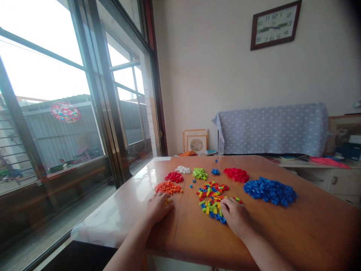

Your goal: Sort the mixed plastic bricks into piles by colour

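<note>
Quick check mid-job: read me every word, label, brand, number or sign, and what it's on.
"12 1 2 3 4 5 6 7 8 9 10 11": wall clock.
Round red decoration, left: any lettering too blurred to read.
Framed picture: nothing legible.
Mixed-color pieces: no lettering legible.

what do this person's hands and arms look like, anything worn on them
The left hand and right hand are ungloved. Both forearms are bare where they show: no sleeve, watch or bracelet visible. Any rings are too small to tell.
</note>
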Demonstrator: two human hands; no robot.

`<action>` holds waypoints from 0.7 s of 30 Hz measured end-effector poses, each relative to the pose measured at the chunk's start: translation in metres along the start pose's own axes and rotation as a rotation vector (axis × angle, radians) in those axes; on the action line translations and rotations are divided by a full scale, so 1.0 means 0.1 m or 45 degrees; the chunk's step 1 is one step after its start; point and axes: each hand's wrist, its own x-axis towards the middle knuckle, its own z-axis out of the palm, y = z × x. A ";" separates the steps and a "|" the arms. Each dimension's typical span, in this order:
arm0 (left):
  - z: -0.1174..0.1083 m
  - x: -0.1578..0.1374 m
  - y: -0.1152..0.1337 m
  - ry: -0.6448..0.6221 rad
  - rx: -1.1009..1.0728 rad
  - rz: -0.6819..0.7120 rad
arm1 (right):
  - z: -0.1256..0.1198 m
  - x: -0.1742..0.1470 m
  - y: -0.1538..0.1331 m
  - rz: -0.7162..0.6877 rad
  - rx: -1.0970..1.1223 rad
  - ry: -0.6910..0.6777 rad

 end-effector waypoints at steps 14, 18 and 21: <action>-0.03 -0.10 0.05 0.064 -0.026 0.115 | -0.01 -0.02 -0.02 0.027 -0.035 0.047; 0.01 -0.07 0.01 0.088 -0.013 0.110 | -0.03 -0.02 -0.05 0.031 -0.047 0.059; 0.02 -0.05 0.00 0.079 0.007 0.112 | -0.03 -0.02 -0.06 0.041 -0.045 0.063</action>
